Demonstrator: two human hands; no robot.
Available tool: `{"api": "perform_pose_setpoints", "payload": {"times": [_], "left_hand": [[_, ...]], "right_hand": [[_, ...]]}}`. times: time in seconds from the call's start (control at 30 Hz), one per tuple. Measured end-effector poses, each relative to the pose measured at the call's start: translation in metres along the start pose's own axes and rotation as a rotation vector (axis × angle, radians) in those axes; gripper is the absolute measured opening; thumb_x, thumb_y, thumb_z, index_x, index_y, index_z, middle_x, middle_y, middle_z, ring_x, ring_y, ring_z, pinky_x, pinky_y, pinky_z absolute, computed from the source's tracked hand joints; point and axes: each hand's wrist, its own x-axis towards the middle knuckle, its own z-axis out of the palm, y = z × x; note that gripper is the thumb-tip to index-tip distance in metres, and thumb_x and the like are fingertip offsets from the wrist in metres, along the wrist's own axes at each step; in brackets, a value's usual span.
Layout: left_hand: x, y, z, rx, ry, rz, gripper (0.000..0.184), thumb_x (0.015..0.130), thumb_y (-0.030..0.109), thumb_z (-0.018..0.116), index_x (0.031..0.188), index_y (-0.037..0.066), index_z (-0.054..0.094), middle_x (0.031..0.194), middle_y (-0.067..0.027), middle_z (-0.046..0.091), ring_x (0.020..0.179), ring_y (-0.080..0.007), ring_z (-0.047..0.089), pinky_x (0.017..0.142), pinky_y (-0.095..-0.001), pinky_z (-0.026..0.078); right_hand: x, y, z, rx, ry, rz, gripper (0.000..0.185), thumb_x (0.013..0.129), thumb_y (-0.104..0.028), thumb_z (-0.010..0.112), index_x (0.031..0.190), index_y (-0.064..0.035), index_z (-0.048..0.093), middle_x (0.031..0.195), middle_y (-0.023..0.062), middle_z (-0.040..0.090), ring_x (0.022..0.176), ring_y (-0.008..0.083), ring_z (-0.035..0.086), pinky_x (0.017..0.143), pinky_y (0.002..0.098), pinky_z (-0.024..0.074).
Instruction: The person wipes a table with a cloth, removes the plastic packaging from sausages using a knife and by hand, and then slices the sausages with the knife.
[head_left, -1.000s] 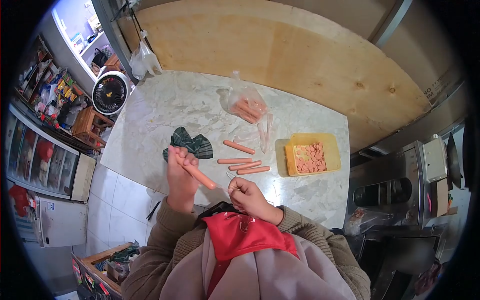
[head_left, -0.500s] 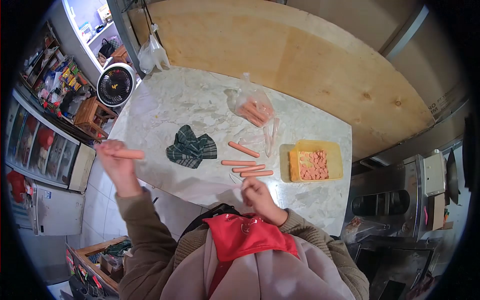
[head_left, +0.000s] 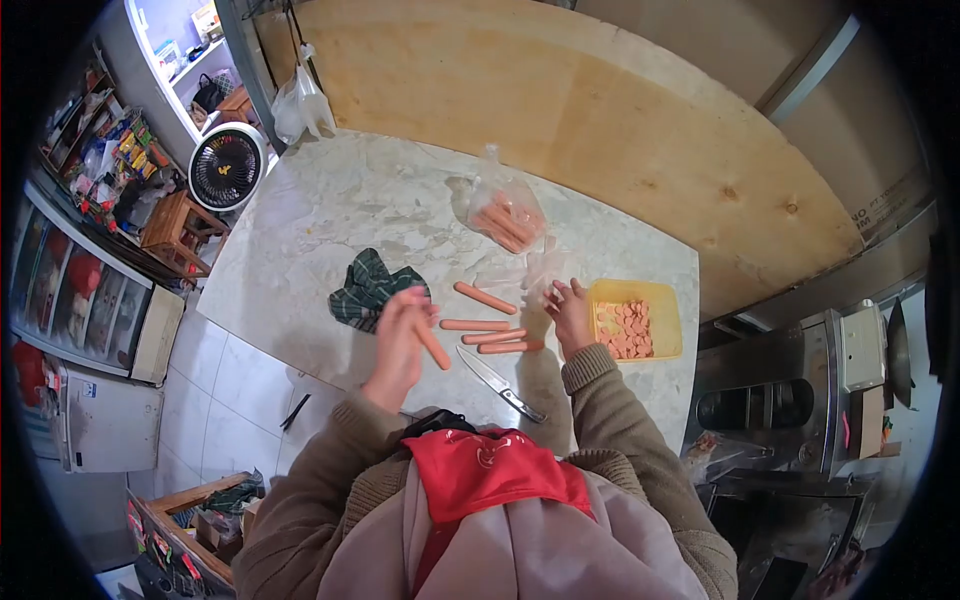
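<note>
Holding one sausage [head_left: 433, 343], four sausages [head_left: 475, 325] lying loose

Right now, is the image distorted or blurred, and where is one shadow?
Head view: fisheye bending, black corners; head view: motion blur softens the left hand holding a frankfurter; head view: a shadow darkens the marble-patterned table between kitchen knife and right sleeve.

The sausages [head_left: 474, 325] are pinkish-orange, the tub [head_left: 635, 290] yellow, the cloth [head_left: 362, 290] dark green plaid.
</note>
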Motion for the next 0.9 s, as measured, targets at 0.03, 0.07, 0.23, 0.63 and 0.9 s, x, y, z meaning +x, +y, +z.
{"api": "perform_pose_setpoints", "payload": {"times": [0.03,0.07,0.23,0.63,0.9], "left_hand": [[0.004,-0.009,0.003,0.111,-0.051,-0.035,0.017,0.087,0.009,0.045,0.102,0.002,0.049,0.088,-0.0052,0.051,0.078,-0.0132,0.052,0.069,-0.0261,0.045],[0.008,-0.009,0.006,0.112,-0.055,-0.040,0.017,0.087,0.009,0.045,0.102,0.002,0.049,0.088,-0.0052,0.051,0.078,-0.0132,0.052,0.069,-0.0261,0.045],[0.037,-0.044,0.006,1.019,-0.533,0.058,0.014,0.083,0.008,0.051,0.094,0.001,0.056,0.094,-0.0096,0.051,0.077,-0.0187,0.055,0.067,-0.0282,0.047],[0.092,-0.104,0.014,1.562,-0.886,0.415,0.023,0.078,0.012,0.051,0.098,0.012,0.063,0.093,-0.0082,0.051,0.093,-0.0250,0.049,0.077,-0.0372,0.039],[0.112,-0.108,0.002,1.820,-0.862,0.602,0.019,0.079,0.017,0.046,0.089,0.013,0.062,0.091,-0.0056,0.053,0.093,-0.0222,0.049,0.076,-0.0364,0.038]], "right_hand": [[-0.002,0.006,-0.009,-0.112,-0.055,-0.003,0.025,0.089,-0.015,0.043,0.110,-0.0038,0.050,0.075,0.0030,0.053,0.056,0.0115,0.049,0.052,0.0243,0.0411],[-0.006,0.012,-0.019,-0.225,-0.110,-0.007,0.028,0.088,-0.014,0.044,0.113,-0.0036,0.050,0.077,0.0034,0.054,0.057,0.0112,0.050,0.052,0.0237,0.0413],[-0.078,0.038,-0.066,-0.807,-0.411,-0.195,0.027,0.083,-0.010,0.051,0.109,-0.0043,0.055,0.077,0.0046,0.056,0.059,0.0097,0.050,0.055,0.0230,0.0419],[-0.143,0.050,-0.116,-1.471,-0.589,-0.531,0.036,0.069,-0.008,0.058,0.104,-0.0036,0.052,0.084,0.0159,0.053,0.082,0.0331,0.052,0.071,0.0396,0.0434],[-0.152,0.032,-0.109,-1.393,-0.651,-0.212,0.031,0.074,-0.012,0.055,0.102,-0.0015,0.047,0.087,0.0216,0.054,0.082,0.0361,0.054,0.070,0.0411,0.0442]]}}
